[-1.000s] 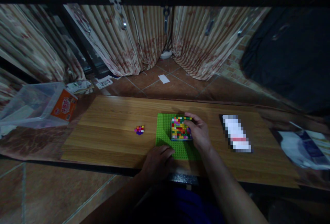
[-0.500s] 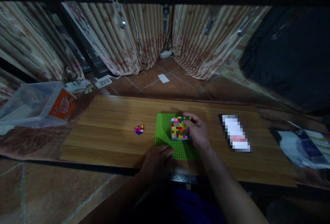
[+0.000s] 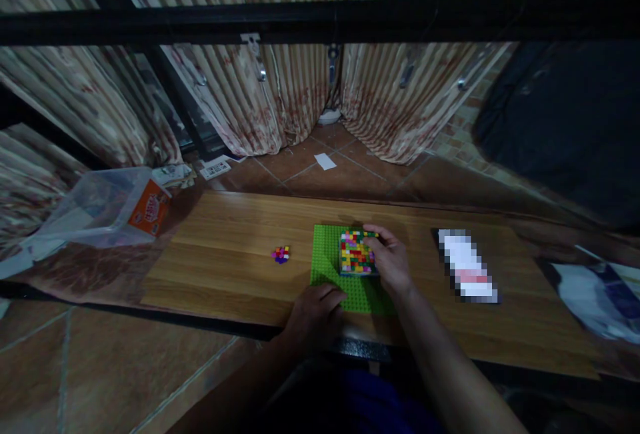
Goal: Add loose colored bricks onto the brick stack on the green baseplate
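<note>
The right hand curled its grip around the right edge of the multicoloured brick block, which sat on the far part of the green baseplate. The left hand pressed flat, fingers together, on the baseplate's near corner. Loose bricks lay left on the wooden worktop.

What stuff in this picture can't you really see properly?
- Head view: the flat thing right of the green baseplate is pixelated, so what it is cannot be told.
- The right hand covers the right edge of the colourful brick square.
- The little brick pile is too small to count.
- The left hand hides the baseplate's near corner.
- Dim light blurs the clear box contents.
</note>
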A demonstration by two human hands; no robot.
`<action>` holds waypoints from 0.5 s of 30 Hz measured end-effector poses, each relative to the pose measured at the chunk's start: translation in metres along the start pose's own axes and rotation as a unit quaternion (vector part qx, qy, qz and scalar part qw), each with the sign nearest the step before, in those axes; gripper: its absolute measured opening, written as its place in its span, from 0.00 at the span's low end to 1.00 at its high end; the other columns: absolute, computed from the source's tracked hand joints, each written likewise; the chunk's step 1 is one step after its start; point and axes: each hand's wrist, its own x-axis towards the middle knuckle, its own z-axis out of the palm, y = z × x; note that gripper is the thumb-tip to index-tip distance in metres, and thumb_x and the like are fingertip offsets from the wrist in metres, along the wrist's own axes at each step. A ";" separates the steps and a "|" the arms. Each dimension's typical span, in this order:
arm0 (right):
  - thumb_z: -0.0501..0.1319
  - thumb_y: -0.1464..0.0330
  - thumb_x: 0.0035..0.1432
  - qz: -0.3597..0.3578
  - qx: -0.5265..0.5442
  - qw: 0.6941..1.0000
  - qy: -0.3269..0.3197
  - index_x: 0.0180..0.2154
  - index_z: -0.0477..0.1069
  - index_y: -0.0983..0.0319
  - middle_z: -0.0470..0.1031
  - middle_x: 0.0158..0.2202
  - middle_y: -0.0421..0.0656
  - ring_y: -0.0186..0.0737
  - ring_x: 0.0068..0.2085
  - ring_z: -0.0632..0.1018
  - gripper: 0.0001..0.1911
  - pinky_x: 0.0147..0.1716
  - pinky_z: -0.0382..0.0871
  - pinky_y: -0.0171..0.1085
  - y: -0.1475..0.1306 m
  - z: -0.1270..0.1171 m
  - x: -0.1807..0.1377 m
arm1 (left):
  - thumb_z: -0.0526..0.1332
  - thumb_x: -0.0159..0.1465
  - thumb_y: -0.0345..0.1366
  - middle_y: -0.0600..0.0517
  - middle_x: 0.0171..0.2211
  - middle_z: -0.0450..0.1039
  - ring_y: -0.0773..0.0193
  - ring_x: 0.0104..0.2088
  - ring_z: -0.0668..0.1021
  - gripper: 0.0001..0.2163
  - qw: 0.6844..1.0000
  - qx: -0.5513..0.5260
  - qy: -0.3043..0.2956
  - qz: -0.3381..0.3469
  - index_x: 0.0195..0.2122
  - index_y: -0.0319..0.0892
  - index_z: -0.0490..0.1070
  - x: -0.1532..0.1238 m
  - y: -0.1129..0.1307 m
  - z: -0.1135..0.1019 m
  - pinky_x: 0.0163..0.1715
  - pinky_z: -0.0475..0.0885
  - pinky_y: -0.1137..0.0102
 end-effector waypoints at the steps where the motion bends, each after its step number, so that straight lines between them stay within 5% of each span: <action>1: 0.67 0.63 0.41 -0.006 0.004 1.000 0.003 0.38 0.78 0.58 0.78 0.29 0.37 0.35 0.24 0.73 0.17 0.26 0.68 0.35 0.002 0.000 0.000 | 0.56 0.64 0.28 0.47 0.39 0.76 0.60 0.39 0.78 0.10 1.000 -0.004 0.004 0.003 0.45 0.42 0.72 0.000 0.000 0.000 0.39 0.75 0.65; 8: 0.67 0.62 0.42 -0.052 -0.007 0.998 0.030 0.37 0.78 0.59 0.80 0.36 0.41 0.38 0.31 0.77 0.17 0.31 0.70 0.37 0.011 0.001 0.000 | 0.56 0.64 0.28 0.47 0.41 0.76 0.62 0.42 0.79 0.11 0.998 -0.011 0.055 0.001 0.46 0.43 0.72 -0.010 -0.010 -0.008 0.42 0.77 0.68; 15: 0.67 0.61 0.47 -0.101 0.005 0.993 0.058 0.41 0.78 0.60 0.80 0.41 0.44 0.41 0.40 0.78 0.17 0.42 0.71 0.42 0.020 -0.004 0.000 | 0.58 0.64 0.31 0.47 0.42 0.78 0.57 0.44 0.79 0.09 0.970 0.116 0.169 -0.130 0.45 0.43 0.73 -0.005 -0.041 -0.043 0.47 0.75 0.62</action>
